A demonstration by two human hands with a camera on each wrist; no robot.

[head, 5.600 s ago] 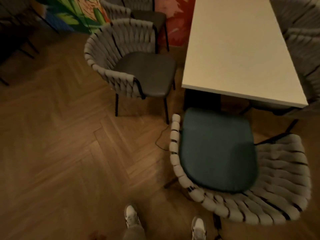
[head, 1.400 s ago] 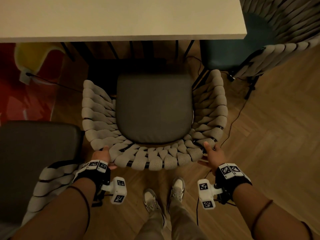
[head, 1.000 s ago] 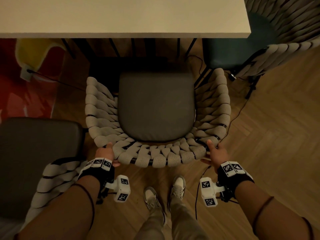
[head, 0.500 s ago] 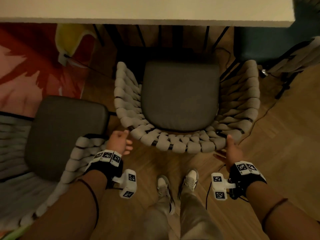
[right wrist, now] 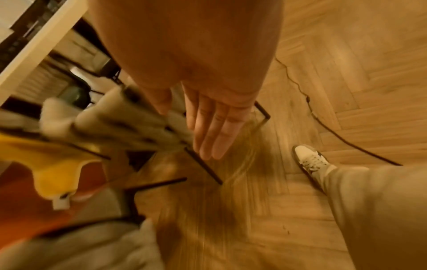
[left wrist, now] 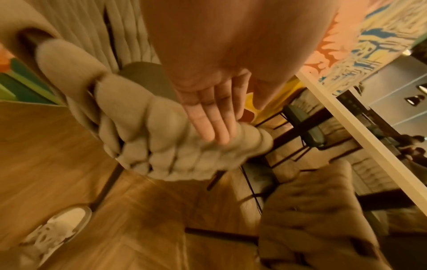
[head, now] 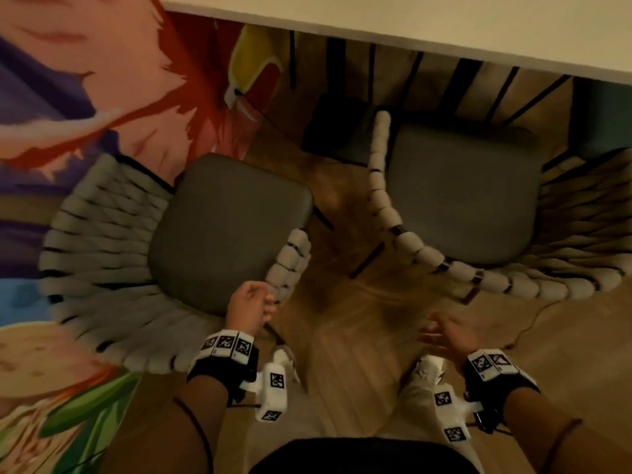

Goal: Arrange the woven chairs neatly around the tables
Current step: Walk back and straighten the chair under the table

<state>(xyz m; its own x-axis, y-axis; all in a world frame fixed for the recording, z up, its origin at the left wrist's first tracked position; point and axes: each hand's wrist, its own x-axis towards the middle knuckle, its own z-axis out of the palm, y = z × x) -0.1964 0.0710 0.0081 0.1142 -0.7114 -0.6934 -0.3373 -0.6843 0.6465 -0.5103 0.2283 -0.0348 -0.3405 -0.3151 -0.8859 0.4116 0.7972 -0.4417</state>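
Two woven chairs with grey seats stand by the white table (head: 444,25). The right chair (head: 461,193) faces the table, its seat front near the table edge. The left chair (head: 229,230) stands further out, turned at an angle. My left hand (head: 251,306) is at the end of the left chair's woven armrest (head: 290,265). In the left wrist view its straight fingers (left wrist: 212,124) lie over that armrest (left wrist: 184,149). My right hand (head: 444,336) hovers over the floor with its fingers (right wrist: 212,131) spread and holds nothing. It is just behind the right chair's back (right wrist: 115,126).
A brightly painted surface (head: 85,97) runs behind the left chair. A dark cable (head: 533,323) snakes over the wooden floor at right. A teal seat (head: 602,114) shows at the right edge. My white shoes (head: 427,367) stand on the floor (head: 352,336) between the two chairs.
Both hands have let go of the right chair's back. The view has swung left. My left hand has moved onto the left chair's armrest, and my right hand has drawn back, free.
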